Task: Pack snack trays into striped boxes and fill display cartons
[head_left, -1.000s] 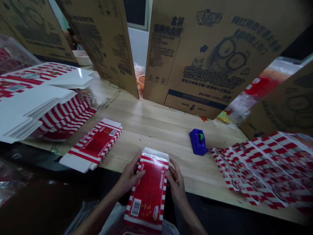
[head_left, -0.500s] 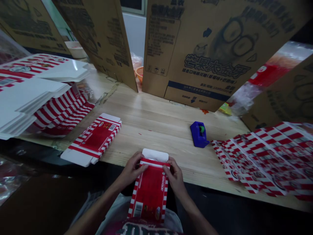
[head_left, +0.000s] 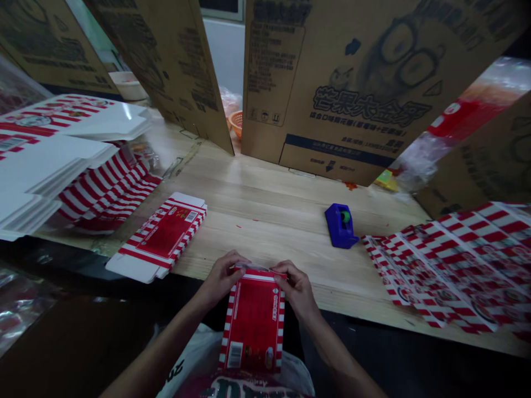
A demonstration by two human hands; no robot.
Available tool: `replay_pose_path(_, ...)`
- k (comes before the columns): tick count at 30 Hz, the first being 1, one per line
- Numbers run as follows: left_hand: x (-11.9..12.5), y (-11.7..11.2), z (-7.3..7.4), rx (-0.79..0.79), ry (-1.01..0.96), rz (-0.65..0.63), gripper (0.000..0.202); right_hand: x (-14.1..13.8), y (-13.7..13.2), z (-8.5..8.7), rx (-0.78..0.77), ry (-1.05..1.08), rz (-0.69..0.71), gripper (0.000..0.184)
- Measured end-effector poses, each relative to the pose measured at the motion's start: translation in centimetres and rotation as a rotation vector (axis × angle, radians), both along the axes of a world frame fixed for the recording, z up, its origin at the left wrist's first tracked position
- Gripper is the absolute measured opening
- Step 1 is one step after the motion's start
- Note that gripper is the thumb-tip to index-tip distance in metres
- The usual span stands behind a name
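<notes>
A red carton with white-striped sides (head_left: 255, 323) is held upright against my lap, its printed face toward me and a barcode low on it. My left hand (head_left: 224, 279) grips its top left corner, thumb on the front face. At the top right corner, my right hand (head_left: 295, 288) does the same, fingers behind the edge. The white end flap no longer stands up above the top edge; whether it is fully tucked in is hidden. Left of my hands, a second red carton (head_left: 166, 232) lies flat on the table with its white end flaps sticking out.
A blue tape dispenser (head_left: 341, 226) stands right of centre on the wooden table (head_left: 265, 199). Flat white cartons (head_left: 53, 155) are stacked at the left. Striped printed sheets (head_left: 456, 265) lie at the right. Large cardboard panels (head_left: 352, 94) stand along the back.
The white flap that stood above the carton's top edge has folded down out of sight. Both hands have closed in over the top edge.
</notes>
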State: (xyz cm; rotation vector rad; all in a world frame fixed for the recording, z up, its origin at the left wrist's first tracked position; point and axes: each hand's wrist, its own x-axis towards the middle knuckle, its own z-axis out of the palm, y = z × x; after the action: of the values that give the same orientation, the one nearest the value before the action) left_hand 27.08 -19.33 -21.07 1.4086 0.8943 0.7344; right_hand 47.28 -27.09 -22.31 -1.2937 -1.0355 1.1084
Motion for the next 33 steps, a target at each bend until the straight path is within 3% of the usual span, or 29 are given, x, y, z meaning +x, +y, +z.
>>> replay_pose_path(3,-0.4,0.1,0.4,0.1,0.067,-0.045,0.021,0.3,-0.2,0.0,-0.007,-0.014,0.026,0.021)
replay_pose_path(7,-0.4,0.3,0.7,0.093,0.129,-0.057,0.032,0.7,0.2,0.0,-0.103,0.0,0.031,0.025)
replay_pose_path(11,-0.3,1.4,1.4,0.157,0.198,-0.1,0.016,1.4,1.2,0.7,-0.143,-0.054,0.097,0.022)
replay_pose_path(19,0.0,4.0,2.3,-0.022,0.105,-0.268,0.018,2.4,2.9,2.6,-0.143,-0.103,0.199,0.018)
replay_pose_path(25,-0.5,2.4,2.9,0.328,0.179,-0.276,0.019,2.3,1.1,2.0,-0.029,-0.283,0.181,0.019)
replay_pose_path(27,-0.6,1.7,3.0,0.369,0.167,-0.259,0.016,2.2,0.4,2.0,-0.002,-0.277,0.158,0.019)
replay_pose_path(33,0.5,2.2,2.8,0.141,0.14,-0.247,0.019,2.2,1.2,2.7,-0.126,-0.034,0.177,0.029)
